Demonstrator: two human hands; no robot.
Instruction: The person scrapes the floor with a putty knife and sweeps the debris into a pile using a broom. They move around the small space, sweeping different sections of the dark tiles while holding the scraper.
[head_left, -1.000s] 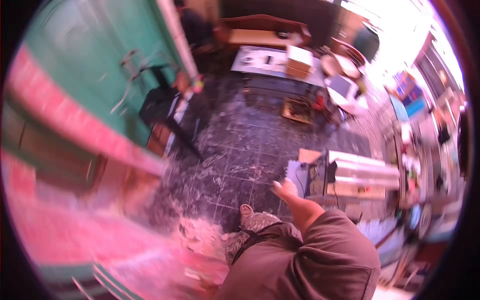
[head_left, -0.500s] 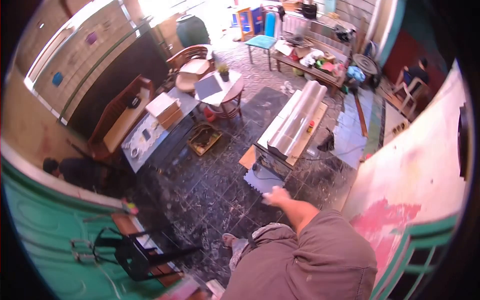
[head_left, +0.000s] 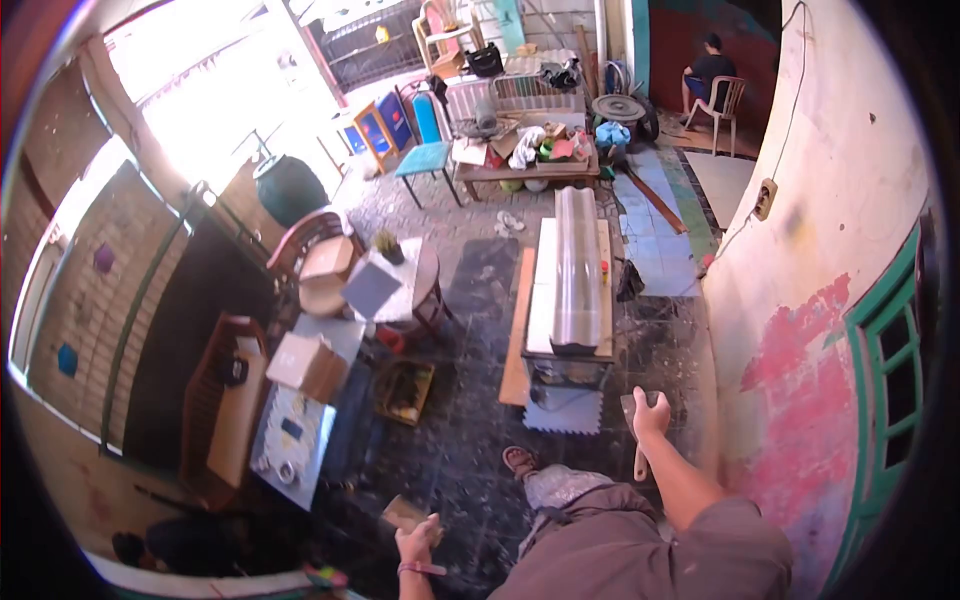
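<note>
The scraper (head_left: 636, 430), a flat-bladed tool with a pale handle, sits low and right of centre in the frame, clasped in the right hand (head_left: 650, 415), whose fingers wrap the neck so the dark blade shows above the knuckles and the handle pokes out below the wrist; the left hand (head_left: 415, 540), at the bottom centre, grips a small tan block (head_left: 402, 513) that looks like a sanding pad, though its exact kind cannot be told, and a pink band circles that wrist; between the two arms are the person's grey trousers and one sandalled foot (head_left: 520, 462) on the dark marbled floor (head_left: 470, 300); just above the right hand stands a long workbench (head_left: 570, 290) bearing a glossy roll of clear sheeting (head_left: 578, 265), with a wooden plank (head_left: 518, 330) lying along its left side and grey foam mats (head_left: 563, 410) at its near end; to the right rises a white wall (head_left: 830, 200) patched with peeling red paint, a socket and a green window frame (head_left: 885, 340); to the left are a small round table with a potted plant (head_left: 386, 243), a cardboard box (head_left: 305, 365) and a wooden bench (head_left: 225, 400); in the upper right a person in a dark top (head_left: 712, 72) sits on a plastic chair, back turned; no writing or label anywhere is sharp enough to read.
</note>
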